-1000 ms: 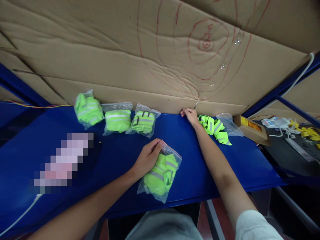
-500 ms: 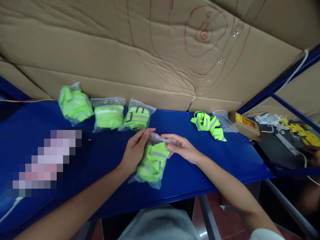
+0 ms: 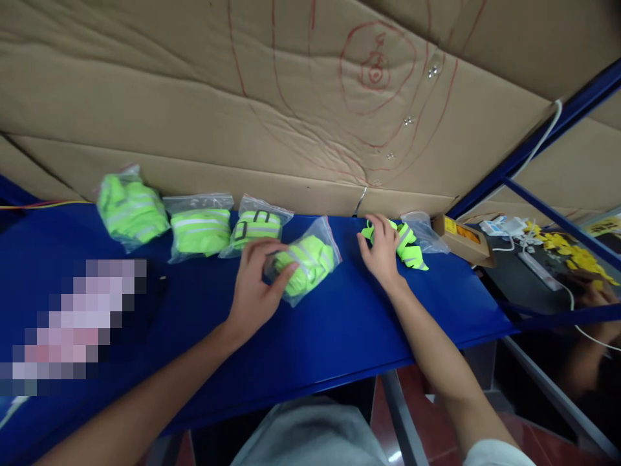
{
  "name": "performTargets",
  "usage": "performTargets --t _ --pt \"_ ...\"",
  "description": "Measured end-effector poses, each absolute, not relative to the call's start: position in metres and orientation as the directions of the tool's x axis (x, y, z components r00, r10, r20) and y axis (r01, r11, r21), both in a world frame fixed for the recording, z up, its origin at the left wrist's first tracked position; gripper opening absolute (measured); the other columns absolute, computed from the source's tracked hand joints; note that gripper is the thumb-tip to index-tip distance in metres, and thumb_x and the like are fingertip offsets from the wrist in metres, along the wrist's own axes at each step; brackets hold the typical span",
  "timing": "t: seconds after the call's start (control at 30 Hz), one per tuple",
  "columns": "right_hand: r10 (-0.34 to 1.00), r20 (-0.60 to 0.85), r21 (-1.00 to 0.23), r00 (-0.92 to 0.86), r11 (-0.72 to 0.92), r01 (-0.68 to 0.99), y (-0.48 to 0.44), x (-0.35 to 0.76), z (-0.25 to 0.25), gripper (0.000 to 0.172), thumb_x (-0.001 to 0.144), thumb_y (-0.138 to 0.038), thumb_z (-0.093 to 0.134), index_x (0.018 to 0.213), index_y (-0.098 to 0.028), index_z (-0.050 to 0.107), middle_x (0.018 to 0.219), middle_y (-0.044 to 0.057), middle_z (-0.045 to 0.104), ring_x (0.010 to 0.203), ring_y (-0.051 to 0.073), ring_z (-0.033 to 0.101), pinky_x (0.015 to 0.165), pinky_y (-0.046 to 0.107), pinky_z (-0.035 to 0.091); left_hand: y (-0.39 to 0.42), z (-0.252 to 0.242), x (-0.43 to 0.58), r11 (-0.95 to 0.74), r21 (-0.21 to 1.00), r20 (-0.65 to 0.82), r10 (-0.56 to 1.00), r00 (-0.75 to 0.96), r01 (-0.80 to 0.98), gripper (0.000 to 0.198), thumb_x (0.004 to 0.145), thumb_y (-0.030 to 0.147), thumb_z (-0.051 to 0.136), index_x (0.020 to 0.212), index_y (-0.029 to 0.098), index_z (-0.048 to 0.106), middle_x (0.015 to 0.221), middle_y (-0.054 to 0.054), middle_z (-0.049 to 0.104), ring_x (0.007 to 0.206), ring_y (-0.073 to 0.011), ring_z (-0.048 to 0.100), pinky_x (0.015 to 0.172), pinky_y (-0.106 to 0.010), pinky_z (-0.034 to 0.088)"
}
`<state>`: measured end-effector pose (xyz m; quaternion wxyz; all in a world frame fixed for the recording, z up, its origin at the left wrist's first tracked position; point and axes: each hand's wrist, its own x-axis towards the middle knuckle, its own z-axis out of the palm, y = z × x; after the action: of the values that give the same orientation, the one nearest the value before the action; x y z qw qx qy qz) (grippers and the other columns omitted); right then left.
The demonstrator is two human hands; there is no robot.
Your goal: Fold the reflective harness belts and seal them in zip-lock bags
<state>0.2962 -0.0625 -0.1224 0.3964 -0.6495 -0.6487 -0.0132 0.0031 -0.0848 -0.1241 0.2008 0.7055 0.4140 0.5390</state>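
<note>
My left hand [image 3: 256, 285] grips the left end of a clear zip bag of neon-yellow reflective straps [image 3: 310, 262], thumb on the near side. The bag is tilted, its zip edge to the upper right. My right hand [image 3: 381, 249] is over the left end of a loose neon-yellow reflective strap [image 3: 412, 252], fingers apart and bent downward; whether they touch it I cannot tell. Just right of the strap lies an unfilled clear zip bag [image 3: 427, 233]. Left of my left hand stand more filled bags: one with black buckles [image 3: 255, 228], a neatly folded one [image 3: 200, 232] and a bulky one [image 3: 132, 210].
A cardboard wall [image 3: 169, 97] with red drawings rises behind the blue table [image 3: 334, 330]. At right are a small open carton [image 3: 463, 239], a blue metal frame [image 3: 543, 217], a power strip [image 3: 539, 270] and yellow pieces [image 3: 577, 249]. Another person's hand [image 3: 599, 298] shows at the far right.
The filled bag has turned over and moved up, now in my left hand only. My right hand has let go of it and moved right to the loose strap. The view has shifted slightly.
</note>
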Motion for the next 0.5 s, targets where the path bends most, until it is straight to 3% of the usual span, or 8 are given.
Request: performTargets --t 0.07,0.1,0.2,0.3,0.37,0.43,0.5 --pt "0.813 0.527 -0.313 0.246 -0.083 0.946 -0.056 0.318 -0.124 0.062 0.094 -0.040 0.063 0.149 -0.017 0.049 0.162 0.024 0.040 0.151 0.039 0.035 0.119 0.065 0.020 -0.068 -0.114 0.003 -0.609 0.659 0.677 0.736 0.005 0.441 0.020 0.096 0.033 0.066 0.110 0.019 0.065 0.120 -0.011 0.059 0.125 -0.0256 0.058 0.114 -0.044 0.046" --pt "0.813 0.501 -0.287 0.297 -0.168 0.943 -0.053 0.328 -0.126 0.063 0.092 -0.041 0.065 0.148 -0.015 0.051 0.160 0.026 0.042 0.148 0.042 0.039 0.117 0.067 0.021 -0.060 -0.109 0.004 -0.602 0.649 0.682 0.731 -0.006 0.466 0.020 0.098 0.034 0.063 0.112 0.019 0.065 0.124 -0.013 0.057 0.129 -0.0266 0.056 0.117 -0.046 0.044" --pt "0.834 0.440 -0.295 0.335 -0.218 0.930 -0.047 0.348 -0.131 0.042 0.096 -0.039 0.057 0.127 -0.012 0.066 0.131 0.026 0.068 0.124 0.039 0.059 0.111 0.064 0.028 -0.049 -0.100 0.010 -0.594 0.622 0.672 0.739 0.041 0.510 0.030 0.101 0.036 0.057 0.126 0.019 0.061 0.148 -0.019 0.043 0.150 -0.0315 0.039 0.126 -0.052 0.034" --pt "0.829 0.490 -0.323 0.271 -0.116 0.939 -0.048 0.345 -0.131 0.036 0.101 -0.034 0.047 0.114 -0.011 0.071 0.110 0.022 0.077 0.108 0.033 0.067 0.109 0.057 0.034 -0.066 -0.103 0.019 -0.632 0.567 0.663 0.731 0.163 0.528 0.038 0.100 0.034 0.058 0.136 0.021 0.056 0.164 -0.018 0.025 0.159 -0.0341 0.022 0.130 -0.055 0.026" --pt "0.816 0.545 -0.337 0.192 0.003 0.942 -0.053 0.330 -0.129 0.039 0.104 -0.037 0.044 0.116 -0.012 0.070 0.114 0.021 0.077 0.108 0.032 0.069 0.107 0.053 0.039 -0.085 -0.112 0.025 -0.663 0.572 0.621 0.734 0.273 0.482 0.036 0.101 0.033 0.056 0.135 0.023 0.057 0.162 -0.016 0.033 0.157 -0.0327 0.029 0.129 -0.055 0.029" --pt "0.806 0.588 -0.336 0.069 0.165 0.927 -0.064 0.308 -0.127 0.041 0.105 -0.042 0.043 0.116 -0.014 0.071 0.116 0.019 0.077 0.110 0.031 0.070 0.104 0.049 0.046 -0.100 -0.122 0.030 -0.598 0.723 0.482 0.795 0.367 0.346 0.036 0.101 0.036 0.057 0.135 0.025 0.057 0.153 -0.014 0.045 0.144 -0.0303 0.049 0.121 -0.054 0.042" --pt "0.789 0.610 -0.324 -0.075 0.335 0.885 -0.077 0.283 -0.126 0.041 0.106 -0.046 0.043 0.115 -0.018 0.072 0.113 0.014 0.079 0.107 0.026 0.072 0.099 0.043 0.053 -0.106 -0.130 0.033 -0.297 0.946 0.220 0.884 0.413 0.132 0.047 0.098 0.046 0.061 0.140 0.027 0.052 0.148 -0.015 0.052 0.125 -0.0285 0.064 0.106 -0.051 0.056"
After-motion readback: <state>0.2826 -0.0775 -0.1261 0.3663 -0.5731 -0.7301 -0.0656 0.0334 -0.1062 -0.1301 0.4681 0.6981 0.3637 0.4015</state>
